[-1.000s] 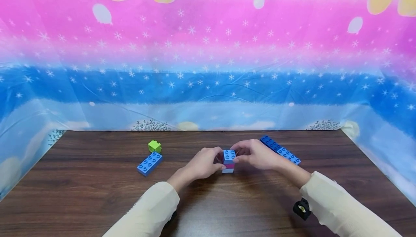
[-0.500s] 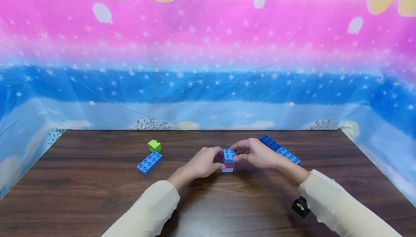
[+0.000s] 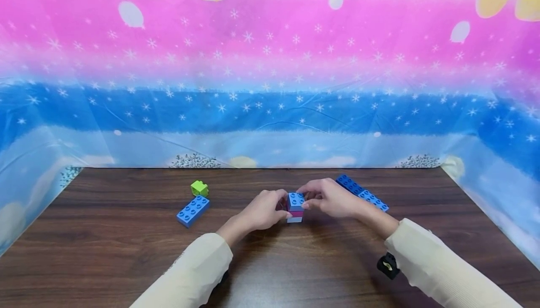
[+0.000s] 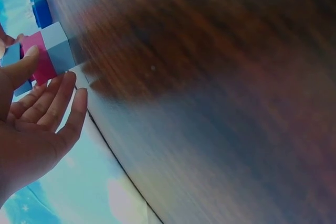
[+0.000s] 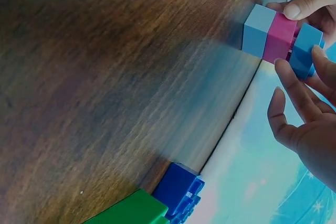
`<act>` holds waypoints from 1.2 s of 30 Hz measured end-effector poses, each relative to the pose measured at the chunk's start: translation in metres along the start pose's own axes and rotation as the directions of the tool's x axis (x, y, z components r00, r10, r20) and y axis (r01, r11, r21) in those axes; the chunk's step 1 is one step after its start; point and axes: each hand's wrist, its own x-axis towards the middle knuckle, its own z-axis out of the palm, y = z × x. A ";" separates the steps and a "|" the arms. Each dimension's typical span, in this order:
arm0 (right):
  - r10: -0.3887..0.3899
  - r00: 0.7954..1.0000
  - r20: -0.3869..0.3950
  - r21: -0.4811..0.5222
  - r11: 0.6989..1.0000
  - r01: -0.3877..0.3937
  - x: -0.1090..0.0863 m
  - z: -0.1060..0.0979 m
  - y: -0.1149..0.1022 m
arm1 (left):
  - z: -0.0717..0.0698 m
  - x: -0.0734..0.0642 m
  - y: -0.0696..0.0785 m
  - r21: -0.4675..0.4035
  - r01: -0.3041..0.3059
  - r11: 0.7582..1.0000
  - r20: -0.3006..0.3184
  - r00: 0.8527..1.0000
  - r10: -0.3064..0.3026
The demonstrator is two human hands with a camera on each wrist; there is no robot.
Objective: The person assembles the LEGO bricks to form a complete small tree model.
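Note:
A small stack of toy building bricks stands upright on the table, between my hands. At its bottom is a pale blue brick [image 5: 257, 31], with a pink brick [image 5: 280, 36] above it. The blue brick [image 3: 296, 201] on top sits slightly askew, and the right wrist view shows a narrow gap beneath it. My left hand [image 3: 264, 210] grips the pink brick from the left, thumb on its near side. My right hand [image 3: 331, 199] pinches the top blue brick between thumb and fingers. Some fingertips are hidden behind the stack in the head view.
On the left of the table [image 3: 126, 251] lie a lime green brick [image 3: 199, 188] and a long blue brick [image 3: 192, 211]. Beyond my right forearm are a dark blue brick [image 3: 348, 184] and a blue brick [image 3: 373, 200]. The right wrist view shows a green brick [image 5: 131, 209].
Both hands keep their hold on the stack with almost no movement. The top blue brick looks turned very slightly; the head view has shifted a little.

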 end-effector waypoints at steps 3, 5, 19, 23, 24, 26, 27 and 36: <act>-0.023 1.000 -0.004 -0.011 1.000 0.023 -0.001 0.000 0.000 | 0.000 0.000 0.000 0.006 -0.002 1.000 0.002 1.000 0.002; -0.043 0.999 -0.004 -0.018 0.999 0.043 -0.001 0.000 0.000 | 0.000 0.000 0.000 0.012 -0.003 1.000 0.000 1.000 0.003; -0.011 0.999 0.039 -0.006 1.000 0.012 0.002 -0.002 -0.004 | -0.002 0.000 0.001 0.020 0.010 1.000 0.007 1.000 -0.010; -0.005 0.999 0.041 -0.002 1.000 0.005 0.002 -0.002 -0.003 | -0.006 -0.002 0.001 -0.031 0.023 0.999 0.018 1.000 -0.023; 0.002 0.999 0.041 0.008 1.000 -0.002 0.001 -0.002 -0.002 | -0.007 -0.002 0.002 -0.051 0.026 0.998 0.018 1.000 -0.025; 0.014 0.999 0.043 0.044 0.999 -0.016 0.001 -0.001 0.001 | -0.011 -0.003 0.003 -0.094 0.024 0.995 0.010 1.000 -0.023; 0.022 0.999 0.046 0.068 0.997 -0.025 0.001 -0.001 0.002 | -0.013 -0.004 0.004 -0.108 0.018 0.994 0.000 1.000 -0.018; 0.024 0.999 0.039 0.189 0.981 -0.031 -0.001 0.001 0.009 | -0.013 -0.005 0.005 -0.130 -0.005 0.992 -0.059 0.998 -0.003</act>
